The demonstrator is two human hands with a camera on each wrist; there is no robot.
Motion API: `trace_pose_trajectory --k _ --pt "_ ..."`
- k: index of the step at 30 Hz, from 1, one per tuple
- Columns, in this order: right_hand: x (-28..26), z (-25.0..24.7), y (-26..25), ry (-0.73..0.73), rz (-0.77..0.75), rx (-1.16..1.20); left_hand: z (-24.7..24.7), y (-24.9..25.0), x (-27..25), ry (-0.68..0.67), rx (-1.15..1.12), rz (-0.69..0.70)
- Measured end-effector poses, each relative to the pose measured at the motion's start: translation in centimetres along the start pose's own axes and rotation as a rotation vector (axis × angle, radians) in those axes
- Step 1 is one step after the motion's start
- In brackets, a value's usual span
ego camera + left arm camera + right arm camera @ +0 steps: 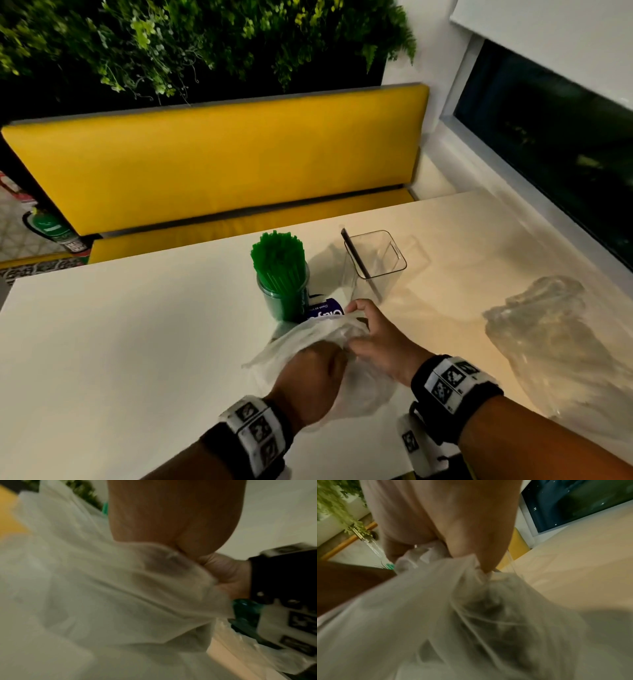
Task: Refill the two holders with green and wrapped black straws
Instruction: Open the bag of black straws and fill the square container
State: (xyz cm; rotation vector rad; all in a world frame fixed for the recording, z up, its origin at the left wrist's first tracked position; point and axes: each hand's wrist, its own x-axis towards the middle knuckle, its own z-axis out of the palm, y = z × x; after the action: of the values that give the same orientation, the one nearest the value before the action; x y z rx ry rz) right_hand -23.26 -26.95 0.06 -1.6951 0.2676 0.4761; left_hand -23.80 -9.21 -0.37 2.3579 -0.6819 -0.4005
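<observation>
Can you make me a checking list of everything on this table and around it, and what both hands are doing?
Surface: white table, smooth.
Job's things: round holder packed with green straws; square clear holder with one black straw; white plastic bag in front of the holders.
Clutter: crumpled clear plastic bag on the right; purple labelled pack behind the white bag.
Grippers: left hand and right hand both grip the white bag.
Cables: nothing seen.
Surroundings: yellow bench, leafy plants, dark window.
</observation>
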Motion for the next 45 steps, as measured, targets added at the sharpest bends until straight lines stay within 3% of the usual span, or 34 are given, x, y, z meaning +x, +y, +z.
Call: trace_pose_trajectory --k 2,7,10,16,20,24,28,32,33,37,42,45 --pt "-0.3 -0.2 0.1 -0.035 -0.059 -0.130 1.2 0.0 1.0 -0.047 0.011 -0.044" --pt "-1.8 -1.1 2.1 0.036 -0.302 -0.815 2.7 -0.3 1.2 -0.156 0.139 -0.135" --pt "-2.8 -1.4 2.4 0.080 -0.336 -0.965 3.0 0.2 1.6 -0.184 0.247 -0.088" --pt "-3.0 -0.2 4.9 0.157 0.089 -0.893 5.3 -0.2 2.8 -0.319 0.479 -0.068" --pt "-2.2 -0.2 5.6 0.210 0.089 -0.598 6.5 -0.7 4.2 -0.132 0.331 -0.059" --pt "-1.7 -1.1 5.6 0.168 0.057 -0.444 6.4 0.3 4.5 -0.210 0.485 -0.070" --pt "-1.9 -2.2 6.4 0.157 -0.016 -0.374 6.6 -1.0 4.1 -0.227 0.636 0.051" --pt "-2.3 -1.4 7.4 0.081 0.206 -0.534 7.0 -1.4 4.3 -0.205 0.494 0.014" --pt "-2.1 -1.0 7.9 0.093 0.242 -0.483 7.1 -1.4 4.2 -0.225 0.452 0.000" --pt "-1.5 -1.3 10.4 0.141 0.152 -0.440 7.2 -1.6 3.7 -0.218 0.501 0.078" --pt "-2.9 -2.1 6.4 0.041 0.015 -0.513 5.6 -1.3 4.0 -0.205 0.389 -0.046" --pt "-3.7 -3.0 4.6 -0.043 -0.066 -0.572 4.1 -0.5 4.9 -0.312 0.435 -0.064"
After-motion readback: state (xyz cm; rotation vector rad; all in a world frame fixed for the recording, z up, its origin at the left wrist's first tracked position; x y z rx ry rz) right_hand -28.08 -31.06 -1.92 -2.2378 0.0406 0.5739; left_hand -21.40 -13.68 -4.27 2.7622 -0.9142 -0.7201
